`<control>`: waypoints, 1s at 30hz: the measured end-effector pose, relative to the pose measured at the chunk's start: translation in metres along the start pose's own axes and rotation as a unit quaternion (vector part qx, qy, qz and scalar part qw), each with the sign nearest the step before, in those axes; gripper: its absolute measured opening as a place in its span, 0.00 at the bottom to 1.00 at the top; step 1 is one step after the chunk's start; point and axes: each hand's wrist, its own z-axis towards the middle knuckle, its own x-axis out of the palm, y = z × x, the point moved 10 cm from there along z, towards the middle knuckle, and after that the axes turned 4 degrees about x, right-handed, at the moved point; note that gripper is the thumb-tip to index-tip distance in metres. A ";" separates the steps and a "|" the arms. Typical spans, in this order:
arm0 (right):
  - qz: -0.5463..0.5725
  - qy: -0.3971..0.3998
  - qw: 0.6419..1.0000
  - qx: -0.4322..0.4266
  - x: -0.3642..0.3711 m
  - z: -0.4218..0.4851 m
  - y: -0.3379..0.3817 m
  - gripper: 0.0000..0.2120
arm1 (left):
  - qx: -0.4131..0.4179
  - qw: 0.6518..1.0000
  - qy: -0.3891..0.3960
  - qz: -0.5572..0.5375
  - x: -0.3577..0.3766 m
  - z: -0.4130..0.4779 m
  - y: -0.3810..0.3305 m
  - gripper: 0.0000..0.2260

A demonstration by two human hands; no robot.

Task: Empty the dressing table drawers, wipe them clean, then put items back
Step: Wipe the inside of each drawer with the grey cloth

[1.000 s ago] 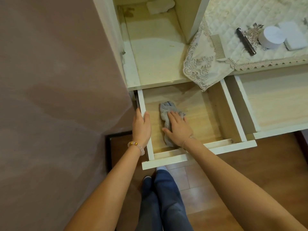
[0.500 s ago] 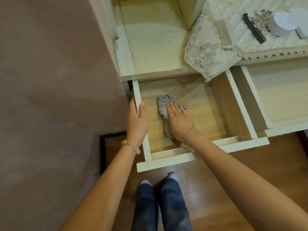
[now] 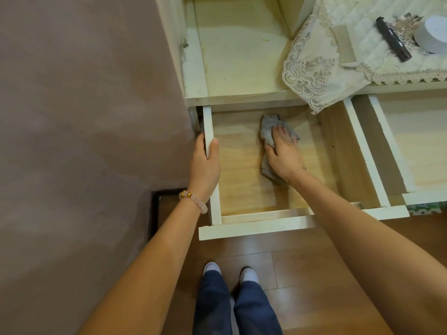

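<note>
Pressing down with straight fingers, the right hand (image 3: pixel 284 151) lies flat on a grey cloth (image 3: pixel 267 131) on the wooden floor of the pulled-out drawer (image 3: pixel 254 229), in its back half and a little right of middle. The crumpled cloth runs lengthwise front to back, its far end near the drawer's rear and its near end under the wrist. The left hand (image 3: pixel 205 163) grasps the drawer's left wall, thumb inside and fingers outside, close against the mauve wall (image 3: pixel 84 117). A lace cover (image 3: pixel 314 68) droops from the counter (image 3: pixel 411 85) over the drawer's back right corner. On the cover lie a comb (image 3: pixel 343 44), a black tube (image 3: pixel 393 38) and a white jar (image 3: pixel 433 35). A second drawer (image 3: pixel 384 141) stands open just to the right. Bare wood shows left of and in front of the cloth.
</note>
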 end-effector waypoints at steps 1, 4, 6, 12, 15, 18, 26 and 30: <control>0.009 0.009 1.000 -0.020 0.002 0.002 0.006 0.26 | 0.002 1.000 -0.004 -0.002 -0.001 0.000 0.000 0.15; 0.024 0.042 0.995 -0.083 0.013 0.007 0.036 0.26 | 0.001 1.000 -0.010 -0.001 -0.003 0.000 0.000 0.15; 0.023 0.051 0.990 -0.129 0.024 0.006 0.064 0.25 | 0.004 1.000 -0.016 0.002 -0.005 0.000 -0.001 0.16; -0.050 0.011 0.979 -0.195 0.042 0.009 0.098 0.23 | 0.007 1.000 -0.025 0.015 -0.005 0.000 0.001 0.17; -0.062 0.002 0.978 -0.197 0.043 0.016 0.096 0.23 | 0.008 0.999 -0.031 0.023 -0.006 0.001 0.001 0.18; -0.044 -0.007 0.983 -0.178 0.031 0.029 0.085 0.22 | 0.006 0.999 -0.029 0.026 -0.006 0.000 0.001 0.18; -0.027 0.010 0.996 -0.083 0.000 0.039 0.006 0.22 | 0.001 1.000 -0.022 0.018 -0.005 0.001 0.003 0.20; 0.004 -0.036 0.999 0.039 -0.038 0.034 -0.067 0.20 | 0.001 1.000 -0.020 0.013 -0.004 0.001 0.003 0.20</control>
